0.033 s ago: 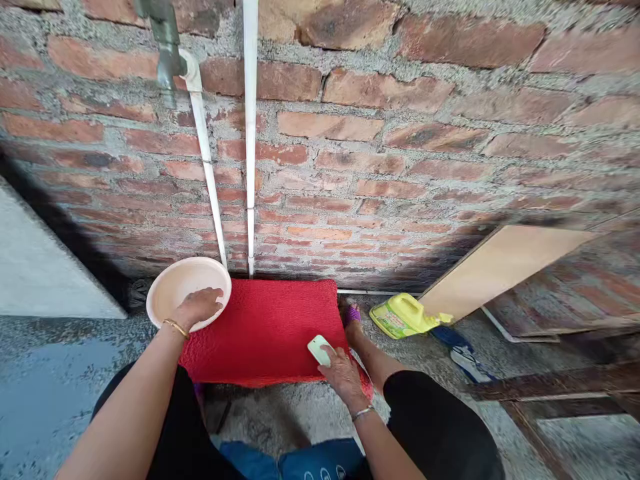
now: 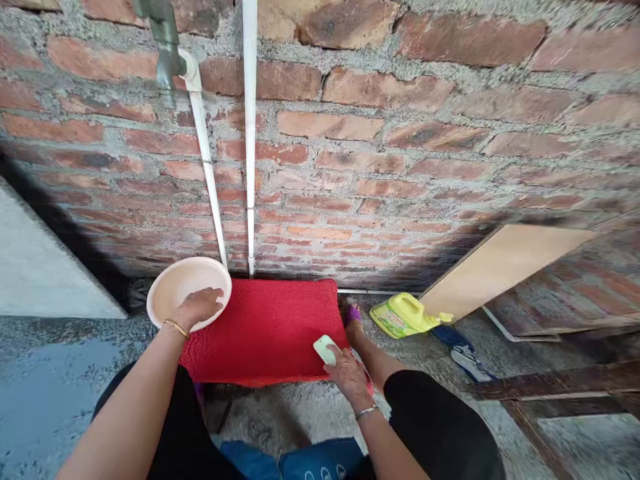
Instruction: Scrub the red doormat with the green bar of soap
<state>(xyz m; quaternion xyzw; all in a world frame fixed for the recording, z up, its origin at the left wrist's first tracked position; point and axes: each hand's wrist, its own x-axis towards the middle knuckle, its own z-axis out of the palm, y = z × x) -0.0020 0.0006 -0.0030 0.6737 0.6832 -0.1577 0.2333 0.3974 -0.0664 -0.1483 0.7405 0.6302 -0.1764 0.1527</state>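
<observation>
My left hand (image 2: 200, 307) is over the near right part of a pale pink basin (image 2: 163, 293), its fingers loosely stretched and holding nothing that I can see. Whether it touches the rim I cannot tell. A red cloth (image 2: 275, 320) with a textured surface lies spread in front of me, right beside the basin. At the cloth's near right side, my right hand (image 2: 347, 377) grips a pale green rounded block (image 2: 325, 349). Its far end shows past my fingers; its underside is hidden, so soap or brush I cannot tell.
A tap (image 2: 167, 60) and white pipes (image 2: 250, 133) run down the brick wall. At right, a yellow jug (image 2: 403, 315) lies tilted near a leaning board (image 2: 505, 267), sandals (image 2: 470, 363) and a wooden frame (image 2: 555, 383). The floor at left (image 2: 60, 387) looks wet.
My right hand has shifted slightly to the right over the red cloth, with the pale green block in it. My left hand and the basin stay where they were.
</observation>
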